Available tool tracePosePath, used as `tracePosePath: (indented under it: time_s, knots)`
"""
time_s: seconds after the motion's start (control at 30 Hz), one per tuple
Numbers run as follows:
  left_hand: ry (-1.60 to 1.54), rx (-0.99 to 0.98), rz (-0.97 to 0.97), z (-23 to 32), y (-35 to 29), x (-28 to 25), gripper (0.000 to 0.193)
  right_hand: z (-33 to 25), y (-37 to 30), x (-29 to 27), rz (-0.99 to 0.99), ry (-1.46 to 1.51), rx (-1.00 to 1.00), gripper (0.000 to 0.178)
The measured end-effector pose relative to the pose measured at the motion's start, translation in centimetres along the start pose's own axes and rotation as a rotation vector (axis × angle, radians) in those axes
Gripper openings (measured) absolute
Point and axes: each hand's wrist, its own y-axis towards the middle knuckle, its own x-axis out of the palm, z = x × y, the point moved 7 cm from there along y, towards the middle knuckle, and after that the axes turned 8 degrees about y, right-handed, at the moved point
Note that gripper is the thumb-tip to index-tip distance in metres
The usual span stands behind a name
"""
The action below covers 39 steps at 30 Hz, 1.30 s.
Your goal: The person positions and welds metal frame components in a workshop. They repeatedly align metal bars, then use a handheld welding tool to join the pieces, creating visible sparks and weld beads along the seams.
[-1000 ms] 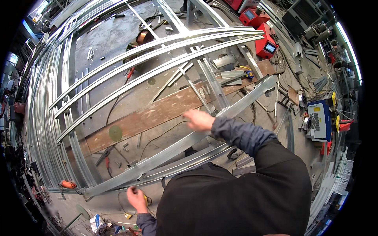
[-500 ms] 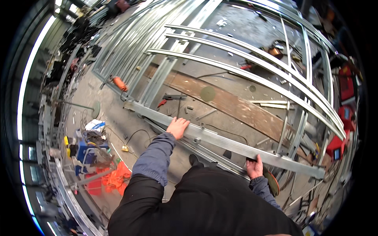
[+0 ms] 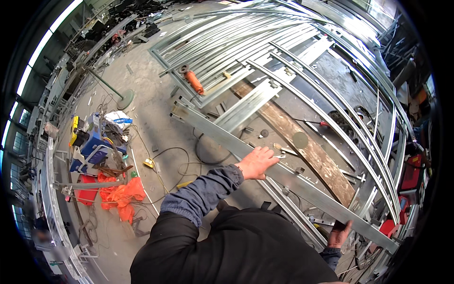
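A long silver metal channel beam slants across in front of me, from the middle left down to the lower right. My left hand lies over its upper edge near the middle, fingers curled across the far side. Further right, my right hand grips the lower edge, its thumb up against the near face and its other fingers partly hidden. Just beyond the beam spreads a large frame of silver metal profiles. An orange-bodied angle grinder rests on the frame's near left corner.
Inside the frame lies a worn wooden plank. A blue toolbox, orange cloth and loose cables are on the floor at left. A round-based stand is behind them. Red machines stand at the far right.
My view has turned, so the beam slants more steeply. Both hands are now closer to the beam's right end, and its left end sticks out past the frame.
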Motion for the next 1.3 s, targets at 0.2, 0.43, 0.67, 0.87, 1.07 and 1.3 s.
tracePosePath:
  time_s: [0.2, 0.43, 0.67, 0.87, 1.07, 1.3]
  knots:
    - [-0.073, -0.149, 0.215, -10.7, -13.7, -3.8, 0.055, 7.1, -5.8, 19.0, -0.031, -0.031, -0.232, 0.043]
    - [-0.148, -0.605, 0.395, -23.6, -32.3, -1.6, 0.062, 22.9, -8.4, 40.8, -0.275, -0.226, -0.207, 0.042]
    - [-0.254, -1.148, 0.482, -31.3, -48.2, -1.3, 0.068, 46.5, -14.4, 65.3, -1.001, -0.372, 0.064, 0.039]
    - [-0.036, -1.549, 0.572, -33.4, -64.0, -1.9, 0.061, 73.0, -25.6, 79.8, -1.290, -0.398, 0.691, 0.036]
    - [-0.028, -1.785, 0.097, -28.1, -76.1, -5.4, 0.112, 93.9, -35.9, 85.8, -1.263, -0.510, 1.074, 0.044]
    - [-0.564, -2.226, -0.105, -35.3, -84.2, -0.9, 0.092, 121.0, -43.9, 82.5, -1.164, -0.725, 1.350, 0.049]
